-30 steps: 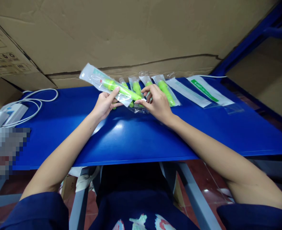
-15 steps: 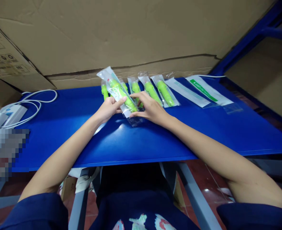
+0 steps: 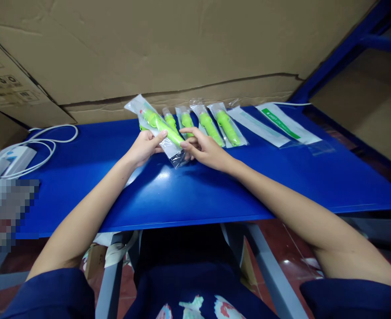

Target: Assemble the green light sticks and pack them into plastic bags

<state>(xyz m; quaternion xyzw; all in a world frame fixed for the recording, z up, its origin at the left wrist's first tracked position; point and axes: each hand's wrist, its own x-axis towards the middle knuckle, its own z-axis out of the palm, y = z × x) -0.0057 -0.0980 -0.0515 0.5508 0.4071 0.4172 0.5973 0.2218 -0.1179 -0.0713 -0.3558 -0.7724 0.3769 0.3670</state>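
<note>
A bright green net light [image 3: 153,120] with a red tip lies slanted in a clear plastic bag above the table. My left hand [image 3: 146,146] is closed on the bag's middle, thumb on top. My right hand [image 3: 204,148] pinches the green light's lower end, with the fingertips partly hidden behind it. The bag's loose clear end [image 3: 178,159] hangs below the fingers. Just behind my hands lie more green lights: one [image 3: 169,118] partly covered, one bagged [image 3: 186,119], and two more bagged [image 3: 211,128] to the right.
On the blue table [image 3: 248,186], a flat white packet [image 3: 260,127] and one with a green printed label [image 3: 282,124] lie to the right. White adapters [image 3: 19,161] with a coiled cable [image 3: 54,141] are at the left. A cardboard wall [image 3: 182,48] closes the back.
The held light has shifted slightly left and now lies flatter. My right hand has moved from beside the bag to pinching the light's lower end.
</note>
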